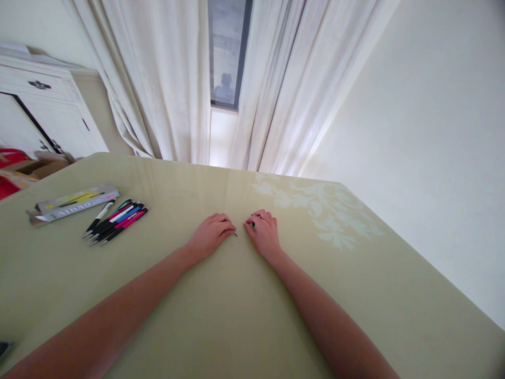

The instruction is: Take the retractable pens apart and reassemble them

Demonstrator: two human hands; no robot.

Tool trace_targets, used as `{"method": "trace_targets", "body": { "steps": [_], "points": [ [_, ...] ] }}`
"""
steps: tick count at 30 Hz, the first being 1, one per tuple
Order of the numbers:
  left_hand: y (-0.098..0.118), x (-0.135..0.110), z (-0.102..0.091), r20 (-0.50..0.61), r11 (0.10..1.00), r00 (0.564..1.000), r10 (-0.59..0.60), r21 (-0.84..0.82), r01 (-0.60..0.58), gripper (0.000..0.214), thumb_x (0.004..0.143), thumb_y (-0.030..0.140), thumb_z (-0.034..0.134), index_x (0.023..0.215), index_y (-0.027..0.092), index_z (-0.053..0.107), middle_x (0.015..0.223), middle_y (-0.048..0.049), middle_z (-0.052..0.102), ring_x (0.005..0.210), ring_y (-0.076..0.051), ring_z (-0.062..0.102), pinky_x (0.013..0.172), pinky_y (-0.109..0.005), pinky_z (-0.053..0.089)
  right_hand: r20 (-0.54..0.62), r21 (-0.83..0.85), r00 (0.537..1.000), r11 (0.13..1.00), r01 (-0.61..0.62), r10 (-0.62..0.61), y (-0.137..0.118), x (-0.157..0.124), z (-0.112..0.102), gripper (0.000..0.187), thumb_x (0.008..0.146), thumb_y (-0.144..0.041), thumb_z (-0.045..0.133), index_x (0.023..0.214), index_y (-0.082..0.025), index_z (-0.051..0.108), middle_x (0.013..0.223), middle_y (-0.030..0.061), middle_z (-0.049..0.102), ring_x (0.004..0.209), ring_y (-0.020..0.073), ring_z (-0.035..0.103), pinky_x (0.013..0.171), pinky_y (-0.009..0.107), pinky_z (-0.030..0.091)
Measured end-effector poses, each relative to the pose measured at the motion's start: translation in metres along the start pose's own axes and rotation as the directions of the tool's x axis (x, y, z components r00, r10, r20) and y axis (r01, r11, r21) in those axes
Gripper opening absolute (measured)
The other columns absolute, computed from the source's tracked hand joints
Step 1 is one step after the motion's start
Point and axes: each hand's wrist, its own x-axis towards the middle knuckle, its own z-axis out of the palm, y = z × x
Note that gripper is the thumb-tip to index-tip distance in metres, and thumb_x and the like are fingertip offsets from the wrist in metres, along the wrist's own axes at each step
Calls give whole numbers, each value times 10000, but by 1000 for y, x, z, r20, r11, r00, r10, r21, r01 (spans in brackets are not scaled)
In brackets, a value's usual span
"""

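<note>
My left hand [212,234] rests on the pale green table [189,326], its fingers pinched together. A thin, dark, short tip [235,234] sticks out from between them; the rest is hidden. Just to the right, my right hand [265,232] is curled closed, thumb and fingertips together. A small black piece [253,226] shows inside its grip, too small to make out fully. A narrow gap separates the two hands. To the left of them lies a bunch of click pens [120,221] with pink, blue, white and black barrels, side by side and slanted.
Behind the pens is a long printed pen box [74,202] with an open end flap. A dark object [4,348] shows at the lower left edge. Beyond the table stand white curtains [165,79], a white cabinet [51,100] and a cardboard box [43,166]. A wall rises on the right.
</note>
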Motion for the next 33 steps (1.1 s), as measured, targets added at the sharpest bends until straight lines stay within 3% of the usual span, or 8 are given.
{"method": "trace_targets", "body": {
  "steps": [5,9,12,16,21,29,33],
  "points": [
    [7,1,-2,-28,996,998,-60,60,62,245,1011,301,502,915,189,697,954,-72,685,927,-240,594,897,-414,467,-3,32,1000,999,5,-5,1,2,0,137,968,-272,579,884,-215,670,1025,91,655,999,264,557,880,410,408],
    [9,2,-6,-174,968,964,-201,-186,168,206,1010,327,484,1011,188,636,906,-52,685,850,-203,616,843,-376,508,-37,213,999,977,24,-16,-2,3,-5,141,993,-264,517,953,-221,645,959,75,680,923,231,596,875,384,443],
    [4,4,-9,-208,841,912,-354,-498,213,271,971,401,546,1128,191,609,900,-44,692,772,-173,660,763,-337,555,7,316,998,947,52,-57,-5,2,-8,140,1001,-297,511,977,-235,634,921,48,682,849,203,620,840,357,474],
    [-2,6,-10,-140,618,881,-452,-761,196,366,928,544,585,985,185,544,923,-86,746,780,-193,729,772,-373,603,70,337,988,935,109,-140,-8,-1,-11,95,991,-306,546,999,-255,626,927,32,676,854,197,625,837,349,486],
    [3,6,-12,-32,459,896,-442,-867,196,462,872,595,662,1008,208,449,944,-104,789,815,-221,769,792,-412,626,63,369,980,917,151,-187,-9,-2,-13,100,991,-282,544,1011,-260,639,938,30,679,868,197,623,853,347,478],
    [9,3,-19,15,388,909,-417,-901,192,459,856,546,719,1003,214,438,985,-108,798,887,-233,776,842,-417,617,69,375,982,916,138,-177,-9,-3,-15,122,985,-279,539,1006,-250,656,920,33,687,860,193,633,818,324,493],
    [6,2,-19,67,393,927,-370,-893,222,414,826,481,776,953,191,509,1015,-125,795,937,-250,768,856,-410,602,29,386,981,907,167,-192,-8,-4,-13,119,983,-280,552,1002,-250,665,907,31,694,838,188,635,789,312,494]
  ]
}}
